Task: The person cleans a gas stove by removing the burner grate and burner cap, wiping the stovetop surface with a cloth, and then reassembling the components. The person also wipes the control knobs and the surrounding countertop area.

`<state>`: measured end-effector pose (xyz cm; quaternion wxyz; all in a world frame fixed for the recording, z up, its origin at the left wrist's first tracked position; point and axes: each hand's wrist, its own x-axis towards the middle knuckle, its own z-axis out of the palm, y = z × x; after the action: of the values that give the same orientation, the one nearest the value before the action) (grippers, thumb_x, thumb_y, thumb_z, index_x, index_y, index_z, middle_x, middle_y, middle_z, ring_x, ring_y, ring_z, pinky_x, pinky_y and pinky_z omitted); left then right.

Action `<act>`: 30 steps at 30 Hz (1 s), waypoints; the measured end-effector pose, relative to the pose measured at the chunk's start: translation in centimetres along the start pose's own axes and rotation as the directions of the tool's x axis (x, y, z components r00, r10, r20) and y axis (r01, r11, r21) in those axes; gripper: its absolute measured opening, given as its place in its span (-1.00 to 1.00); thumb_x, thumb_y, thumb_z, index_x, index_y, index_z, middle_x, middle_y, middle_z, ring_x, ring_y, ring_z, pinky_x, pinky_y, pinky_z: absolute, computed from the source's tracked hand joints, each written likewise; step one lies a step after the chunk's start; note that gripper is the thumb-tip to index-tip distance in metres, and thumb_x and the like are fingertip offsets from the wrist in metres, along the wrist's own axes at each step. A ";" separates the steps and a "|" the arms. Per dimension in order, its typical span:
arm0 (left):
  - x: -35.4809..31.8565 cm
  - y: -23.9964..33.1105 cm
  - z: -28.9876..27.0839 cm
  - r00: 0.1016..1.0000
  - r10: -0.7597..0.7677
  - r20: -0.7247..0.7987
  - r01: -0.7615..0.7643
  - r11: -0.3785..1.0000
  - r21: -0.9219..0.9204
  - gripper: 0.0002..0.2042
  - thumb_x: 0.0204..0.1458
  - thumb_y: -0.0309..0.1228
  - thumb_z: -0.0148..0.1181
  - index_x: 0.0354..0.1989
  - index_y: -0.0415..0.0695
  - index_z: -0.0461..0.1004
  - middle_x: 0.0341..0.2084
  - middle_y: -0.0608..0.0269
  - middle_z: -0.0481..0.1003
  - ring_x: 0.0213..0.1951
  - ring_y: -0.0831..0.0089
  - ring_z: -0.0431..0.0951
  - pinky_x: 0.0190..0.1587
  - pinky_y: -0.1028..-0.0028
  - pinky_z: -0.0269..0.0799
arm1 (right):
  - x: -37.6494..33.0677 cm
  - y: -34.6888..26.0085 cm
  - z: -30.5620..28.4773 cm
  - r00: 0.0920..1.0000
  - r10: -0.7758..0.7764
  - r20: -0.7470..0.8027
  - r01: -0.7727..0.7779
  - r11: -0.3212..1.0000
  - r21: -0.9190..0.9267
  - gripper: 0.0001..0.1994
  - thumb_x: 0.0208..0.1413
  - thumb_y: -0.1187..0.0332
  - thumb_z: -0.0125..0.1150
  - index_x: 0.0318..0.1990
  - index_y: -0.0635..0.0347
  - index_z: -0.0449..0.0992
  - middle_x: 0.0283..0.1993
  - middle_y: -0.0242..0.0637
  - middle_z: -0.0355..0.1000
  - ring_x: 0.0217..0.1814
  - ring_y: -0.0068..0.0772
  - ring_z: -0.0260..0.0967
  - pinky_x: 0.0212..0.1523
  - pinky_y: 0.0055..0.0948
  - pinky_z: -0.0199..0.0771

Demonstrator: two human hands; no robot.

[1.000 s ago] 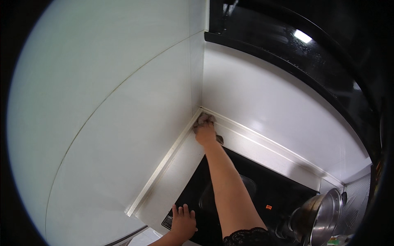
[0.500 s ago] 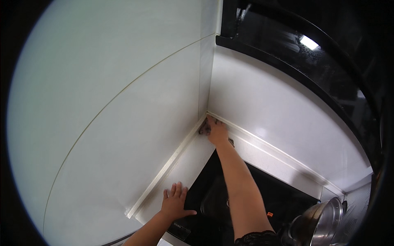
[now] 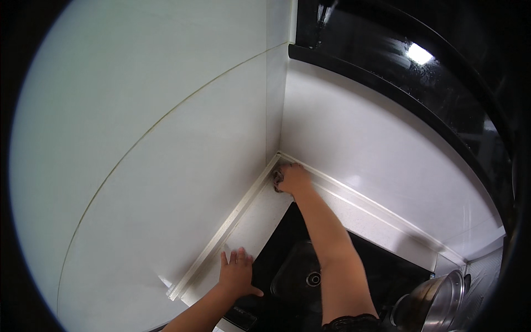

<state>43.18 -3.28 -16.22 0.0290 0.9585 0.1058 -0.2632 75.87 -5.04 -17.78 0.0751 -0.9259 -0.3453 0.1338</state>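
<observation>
My right hand (image 3: 293, 178) reaches into the far corner where the white countertop (image 3: 260, 221) meets two white walls. Its fingers are closed on a small dark cloth or pad (image 3: 277, 177) pressed against the corner. My left hand (image 3: 237, 274) lies flat, fingers spread, on the countertop at the left edge of a black glass cooktop (image 3: 293, 260). My right forearm stretches over the cooktop.
A raised white ledge (image 3: 354, 202) runs along the back wall. A shiny steel pot (image 3: 437, 307) stands at the lower right of the cooktop. A glossy black hood (image 3: 409, 66) hangs overhead at the upper right.
My left hand has slid forward along the countertop beside the cooktop. My right hand has stayed in the corner on the cloth while the view shifted.
</observation>
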 end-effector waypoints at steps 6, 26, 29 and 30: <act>0.1 0.3 -0.6 1.000 -0.005 0.024 0.004 1.000 0.026 0.22 -0.48 0.43 0.26 0.33 -0.23 0.09 0.34 -0.23 -0.02 0.36 -0.10 0.01 0.30 -0.24 -0.24 | 0.8 -1.2 2.8 0.981 0.158 -0.115 -0.163 0.986 -0.036 -0.39 -0.09 0.03 0.23 0.19 -0.10 0.35 0.16 -0.10 0.32 0.24 -0.10 0.27 0.14 -0.15 0.40; 0.0 0.0 0.5 0.998 0.007 -0.060 -0.004 0.999 0.046 0.23 -0.49 0.47 0.21 0.31 -0.24 0.12 0.31 -0.21 0.03 0.33 -0.11 0.06 0.29 -0.25 -0.19 | 0.8 -0.4 3.0 0.992 0.095 -0.085 -0.099 0.994 -0.037 -0.34 -0.07 -0.06 0.16 0.23 -0.08 0.29 0.21 -0.13 0.31 0.20 -0.12 0.32 0.13 -0.15 0.41; 0.0 0.0 0.7 0.997 0.010 -0.078 -0.006 0.999 0.049 0.22 -0.48 0.47 0.21 0.31 -0.24 0.13 0.31 -0.21 0.04 0.33 -0.11 0.06 0.29 -0.25 -0.18 | 1.2 -0.2 3.1 0.993 0.056 -0.107 -0.067 0.993 -0.102 -0.32 -0.07 -0.08 0.15 0.24 -0.06 0.27 0.20 -0.13 0.33 0.18 -0.13 0.35 0.10 -0.18 0.43; -0.1 -0.1 0.8 0.996 0.010 -0.087 -0.006 0.999 0.052 0.21 -0.48 0.46 0.21 0.30 -0.24 0.14 0.31 -0.22 0.04 0.33 -0.11 0.06 0.28 -0.26 -0.18 | 1.3 -0.3 3.1 0.992 0.035 -0.118 -0.050 0.990 -0.130 -0.32 -0.06 -0.08 0.15 0.25 -0.06 0.27 0.20 -0.13 0.33 0.17 -0.13 0.36 0.09 -0.19 0.44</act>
<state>42.66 -3.32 -16.85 0.0008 0.9699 0.0964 -0.2238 75.74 -3.79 -20.96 0.0306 -0.9421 -0.3288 0.0584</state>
